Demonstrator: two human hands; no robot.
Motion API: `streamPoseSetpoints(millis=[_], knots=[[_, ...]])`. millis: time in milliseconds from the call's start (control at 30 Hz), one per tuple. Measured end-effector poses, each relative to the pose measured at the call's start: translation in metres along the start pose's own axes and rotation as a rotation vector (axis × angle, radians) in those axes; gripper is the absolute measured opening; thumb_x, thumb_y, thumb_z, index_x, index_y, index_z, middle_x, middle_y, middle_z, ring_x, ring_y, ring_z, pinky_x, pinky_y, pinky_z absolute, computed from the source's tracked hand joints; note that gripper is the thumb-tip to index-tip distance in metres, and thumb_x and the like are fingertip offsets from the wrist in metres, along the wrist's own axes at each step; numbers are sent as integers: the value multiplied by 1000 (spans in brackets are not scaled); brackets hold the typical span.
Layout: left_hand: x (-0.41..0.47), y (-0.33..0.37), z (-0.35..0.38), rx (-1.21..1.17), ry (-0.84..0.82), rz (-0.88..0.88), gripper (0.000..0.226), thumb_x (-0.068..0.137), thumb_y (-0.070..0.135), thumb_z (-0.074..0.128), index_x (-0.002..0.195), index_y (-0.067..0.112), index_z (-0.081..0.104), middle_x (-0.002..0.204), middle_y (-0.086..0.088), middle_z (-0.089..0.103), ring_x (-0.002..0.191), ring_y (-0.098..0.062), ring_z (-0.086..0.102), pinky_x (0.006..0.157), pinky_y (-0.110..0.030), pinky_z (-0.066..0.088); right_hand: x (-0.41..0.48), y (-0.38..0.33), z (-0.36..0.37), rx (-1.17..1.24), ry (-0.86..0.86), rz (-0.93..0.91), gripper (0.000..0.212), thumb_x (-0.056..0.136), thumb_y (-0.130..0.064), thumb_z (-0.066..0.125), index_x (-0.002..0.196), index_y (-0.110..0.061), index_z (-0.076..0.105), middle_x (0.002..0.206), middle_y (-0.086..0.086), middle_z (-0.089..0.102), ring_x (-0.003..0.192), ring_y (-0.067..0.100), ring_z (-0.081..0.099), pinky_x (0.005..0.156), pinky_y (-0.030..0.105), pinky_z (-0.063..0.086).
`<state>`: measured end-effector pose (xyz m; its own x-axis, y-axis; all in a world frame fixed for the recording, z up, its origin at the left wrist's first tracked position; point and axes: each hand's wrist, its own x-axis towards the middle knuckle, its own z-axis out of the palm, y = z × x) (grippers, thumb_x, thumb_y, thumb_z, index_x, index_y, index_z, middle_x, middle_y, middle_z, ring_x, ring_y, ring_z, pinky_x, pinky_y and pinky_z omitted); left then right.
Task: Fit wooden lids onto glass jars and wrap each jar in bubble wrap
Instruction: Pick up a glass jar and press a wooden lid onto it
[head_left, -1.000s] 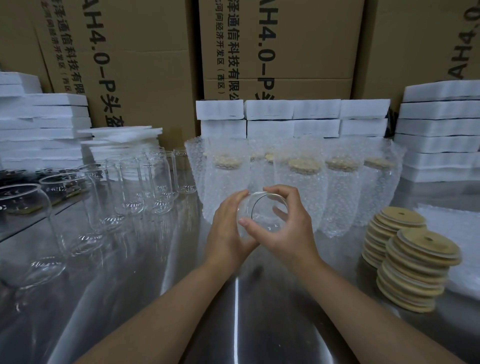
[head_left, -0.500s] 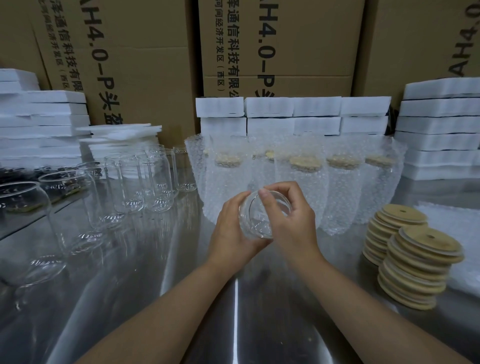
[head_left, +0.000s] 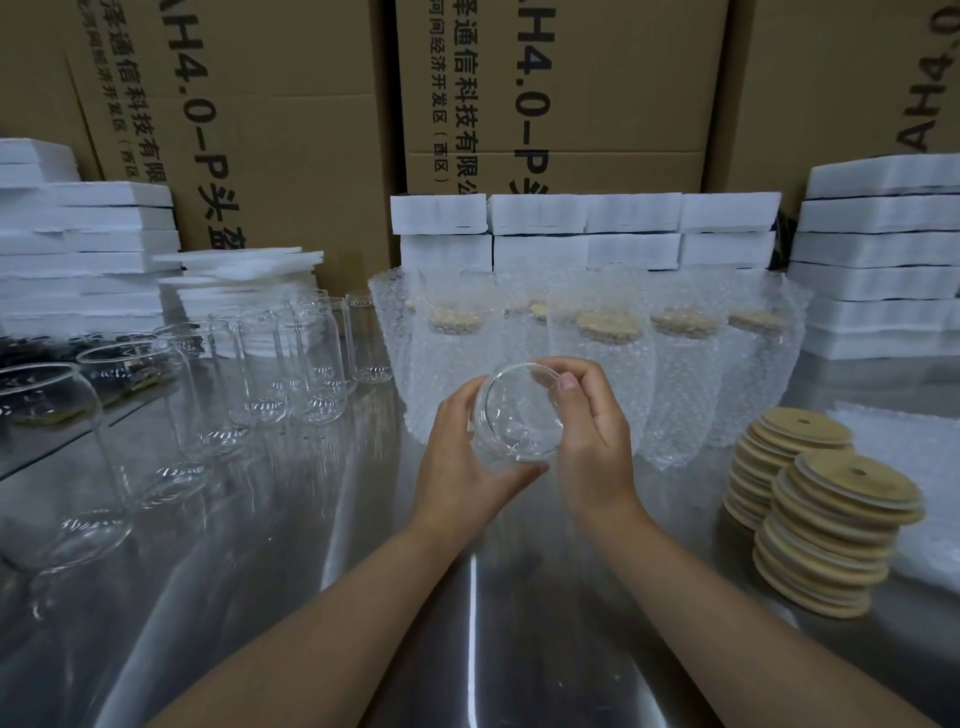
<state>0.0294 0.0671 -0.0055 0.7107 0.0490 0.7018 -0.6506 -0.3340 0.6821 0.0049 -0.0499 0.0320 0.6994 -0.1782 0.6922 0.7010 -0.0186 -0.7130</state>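
steel table (head_left: 322, 519), cardboard boxes (head_left: 597, 93) behind, left hand (head_left: 457, 467) and right hand (head_left: 592, 447) fingers curled round jar (head_left: 519, 415)

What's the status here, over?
Left hand and right hand both grip one glass jar, tilted, above the steel table. No lid fitted. Wooden lid stacks lie right, nothing between.

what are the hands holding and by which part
A glass jar, tilted: left hand cups its side, right hand grips its upper end and other side.
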Motion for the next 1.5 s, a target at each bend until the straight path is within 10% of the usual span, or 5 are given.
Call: streamPoseSetpoints(millis=[333, 567, 833, 1100, 1500], knots=[[0, 1, -1, -31, 23, -58, 84, 49, 63, 79, 114, 79, 29, 117, 49, 41, 118, 19, 42, 91, -18, 42, -4, -4, -2, -155, -237, -109, 43, 90, -18, 37, 130, -35, 41, 134, -16, 47, 129, -3, 41, 104, 13, 32], [1, -2, -1, 32, -14, -72, 87, 51, 62, 73, 123, 69, 25, 128, 29, 42, 124, 6, 44, 100, -30, 47, -7, -3, -2, -357, -277, -191, 59, 84, -38, 58, 136, -35, 30, 133, -17, 39, 128, -8, 35, 102, 5, 25], [4, -6, -1, 231, -6, 32, 82, 67, 48, 64, 135, 57, 19, 128, 18, 37, 115, 31, 25, 86, 10, 22, -6, 1, 1, -344, -148, -117, 70, 67, -48, 73, 123, -22, 40, 121, -9, 47, 119, 4, 46, 99, 15, 34], [0, 3, 0, -77, -28, -111, 91, 53, 60, 74, 132, 52, 31, 116, 30, 51, 104, 6, 59, 78, -13, 48, -5, 3, -3, -292, -191, -109, 59, 79, -61, 44, 128, -27, 36, 128, -8, 48, 122, 7, 46, 99, 18, 37], [3, 24, 0, -580, 119, -391, 84, 64, 35, 79, 133, 34, 31, 104, -6, 69, 84, -19, 72, 68, -29, 58, -3, 1, -9, -243, -111, -130, 42, 82, -53, 39, 116, -29, 45, 121, -7, 53, 109, 6, 55, 92, 20, 43]])
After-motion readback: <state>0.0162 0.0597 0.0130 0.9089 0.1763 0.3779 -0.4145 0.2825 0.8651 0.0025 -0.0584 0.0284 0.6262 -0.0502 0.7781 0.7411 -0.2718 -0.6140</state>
